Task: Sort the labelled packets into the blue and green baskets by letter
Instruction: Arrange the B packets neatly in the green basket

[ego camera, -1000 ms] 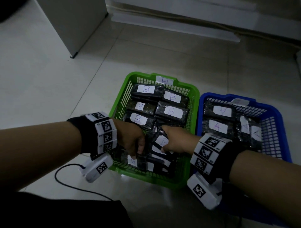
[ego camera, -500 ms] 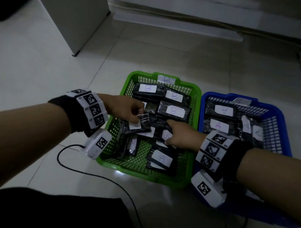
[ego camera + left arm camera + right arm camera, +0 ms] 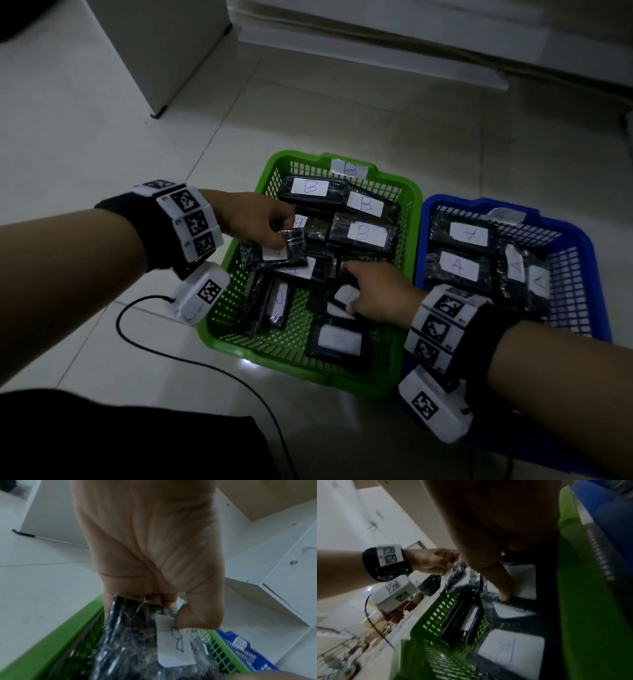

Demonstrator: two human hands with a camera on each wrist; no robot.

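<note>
The green basket (image 3: 308, 371) holds several black packets with white B labels (image 3: 363, 233). Beside it on the right, the blue basket (image 3: 591, 250) holds packets labelled A (image 3: 458, 266). My left hand (image 3: 281, 236) is over the green basket's left side. It pinches a black packet (image 3: 289, 255) by its end, with the thumb on the white label (image 3: 173, 646). My right hand (image 3: 349, 291) is low in the green basket's middle. Its fingers curl round another labelled packet (image 3: 345, 295), and the thumb tip (image 3: 504, 596) presses on its edge. That label's letter is hidden.
A black cable (image 3: 137, 342) loops over the tiled floor left of the green basket. A white cabinet (image 3: 154, 51) stands at the far left, and a wall base runs along the back. My dark clothing (image 3: 102, 438) fills the lower left.
My left hand has lifted a packet from the green basket's near left corner and carried it toward the far side. The right hand has stayed on its packet, hardly moving.
</note>
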